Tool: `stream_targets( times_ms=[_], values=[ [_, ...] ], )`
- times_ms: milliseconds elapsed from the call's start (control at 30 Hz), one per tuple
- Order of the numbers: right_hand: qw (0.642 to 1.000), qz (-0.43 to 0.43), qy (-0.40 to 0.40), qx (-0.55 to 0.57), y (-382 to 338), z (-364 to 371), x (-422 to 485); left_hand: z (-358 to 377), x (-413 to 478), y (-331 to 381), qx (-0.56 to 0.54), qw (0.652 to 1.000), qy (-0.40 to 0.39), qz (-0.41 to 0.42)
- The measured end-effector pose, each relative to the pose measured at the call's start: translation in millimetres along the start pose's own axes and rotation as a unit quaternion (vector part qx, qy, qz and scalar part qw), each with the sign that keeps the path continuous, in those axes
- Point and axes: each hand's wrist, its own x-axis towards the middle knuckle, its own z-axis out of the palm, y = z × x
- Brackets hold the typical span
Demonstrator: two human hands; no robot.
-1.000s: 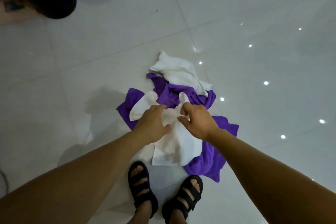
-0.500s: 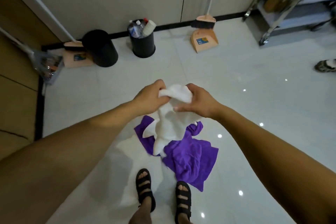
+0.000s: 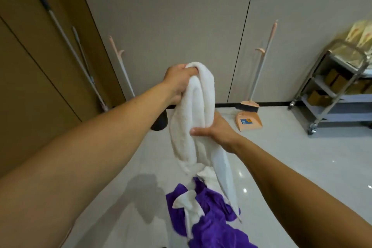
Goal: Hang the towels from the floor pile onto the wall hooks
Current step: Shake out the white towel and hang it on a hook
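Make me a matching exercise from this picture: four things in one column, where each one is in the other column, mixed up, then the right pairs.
Things:
1. white towel
2. purple towel
3. dustpan
4. cart

Places:
A. at the right edge of the view
B. in the pile on the floor
C. held up, left hand gripping its top, right hand lower down
D. under a broom

Pairs: 1-C, 2-B, 3-D, 4-A

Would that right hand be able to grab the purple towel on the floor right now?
Probably not at once: the right hand grips the white towel, held up with the left hand, and the purple towel lies on the floor well below it.
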Motion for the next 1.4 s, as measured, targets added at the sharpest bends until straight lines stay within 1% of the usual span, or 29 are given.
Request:
stream_targets(
  times_ms=[33,100,167,267,333,367,433,500,533,567,600,667,733,767,867,933,967,1000,1033,1100,1133,1167,1200,1233,1267,1333,1400],
  values=[
    [1.000,0.004,-0.014,-0.015,-6,6,1,-1,-3,12,-0.037,0.999,0.011,-0.002],
    [0.998,0.019,-0.039,-0.045,-20,13,1,-6,-13,24,-0.067,0.997,0.038,0.007],
    [0.999,0.022,-0.025,-0.034,-33,14,2,-16,-22,24,-0.067,0.997,0.039,0.005],
    [0.997,0.022,0.030,0.067,-55,11,3,-39,-41,11,-0.035,0.998,-0.021,-0.044],
    [0.992,0.035,0.055,0.104,-71,11,6,-54,-57,-1,0.008,0.997,-0.041,-0.066],
    [0.990,0.045,0.065,0.116,-79,12,7,-60,-67,-6,0.043,0.994,-0.051,-0.090],
    [0.984,0.062,0.075,0.150,-90,15,9,-70,-86,-18,0.119,0.973,-0.115,-0.163],
    [0.979,0.080,0.071,0.171,-100,17,10,-78,-102,-27,0.166,0.938,-0.203,-0.226],
    [0.978,0.091,0.065,0.178,-104,17,9,-80,-109,-29,0.171,0.926,-0.239,-0.239],
    [0.976,0.102,0.061,0.185,-107,18,9,-80,-114,-30,0.159,0.921,-0.263,-0.237],
    [0.973,0.111,0.059,0.192,-110,19,8,-78,-117,-29,0.137,0.927,-0.269,-0.223],
    [0.970,0.115,0.060,0.207,-114,20,6,-72,-119,-26,0.101,0.951,-0.235,-0.172],
    [0.971,0.111,0.061,0.204,-115,18,5,-66,-117,-21,0.080,0.973,-0.176,-0.124],
    [0.972,0.111,0.059,0.196,-115,15,5,-64,-116,-18,0.064,0.980,-0.151,-0.113],
    [0.980,0.132,0.039,0.147,-113,4,1,-62,-114,-7,0.007,0.994,-0.055,-0.096],
    [0.984,0.143,0.017,0.109,-111,-2,-2,-59,-110,-1,-0.044,0.994,0.021,-0.099],
    [0.985,0.142,0.020,0.096,-109,-4,-4,-57,-108,2,-0.077,0.991,0.043,-0.104],
    [0.986,0.136,0.030,0.090,-108,-7,-5,-55,-107,5,-0.111,0.987,0.043,-0.110],
    [0.986,0.128,0.042,0.094,-107,-10,-5,-54,-107,7,-0.142,0.983,0.019,-0.115],
    [0.981,0.114,0.065,0.142,-108,-19,-7,-53,-111,9,-0.183,0.973,-0.079,-0.121],
    [0.975,0.108,0.069,0.179,-109,-24,-8,-54,-114,9,-0.185,0.967,-0.134,-0.116],
    [0.970,0.097,0.067,0.212,-110,-30,-8,-55,-114,9,-0.171,0.965,-0.167,-0.109],
    [0.968,0.084,0.066,0.228,-110,-35,-9,-55,-115,10,-0.153,0.968,-0.171,-0.105],
    [0.969,0.072,0.068,0.227,-109,-41,-8,-55,-116,12,-0.132,0.975,-0.147,-0.101],
    [0.973,0.063,0.076,0.207,-107,-46,-8,-54,-116,14,-0.104,0.984,-0.104,-0.097],
    [0.986,0.058,0.101,0.122,-101,-52,-9,-55,-113,18,-0.026,0.995,-0.012,-0.091],
    [0.988,0.082,0.127,0.016,-91,-58,-14,-62,-109,20,0.034,0.995,0.051,-0.083]
  ],
)
